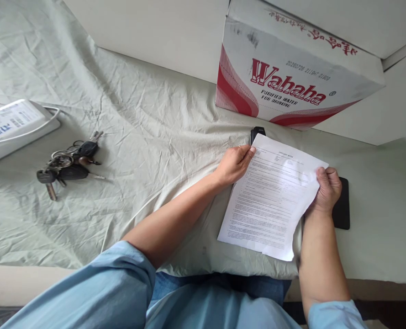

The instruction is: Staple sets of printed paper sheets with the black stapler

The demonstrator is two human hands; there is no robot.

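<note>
A printed sheet of paper (pixel 264 201) is held up in front of me, slightly tilted, its lower edge uneven. My left hand (pixel 236 163) pinches its upper left edge between thumb and fingers. On the other side, my right hand (pixel 327 189) grips the upper right edge, fingers curled behind it. Just past the sheet's top left corner, part of a small black object (pixel 258 132) shows; the paper and my hand hide the rest. A flat black object (pixel 341 205), perhaps a phone, lies partly behind my right hand.
A Wahaha water carton (pixel 274 77) stands at the back against white panels. Several keys on rings (pixel 71 162) lie to the left on the wrinkled pale green cloth (pixel 161 132). Farther left sits a white box-shaped item (pixel 18 125) with a white cord or handle.
</note>
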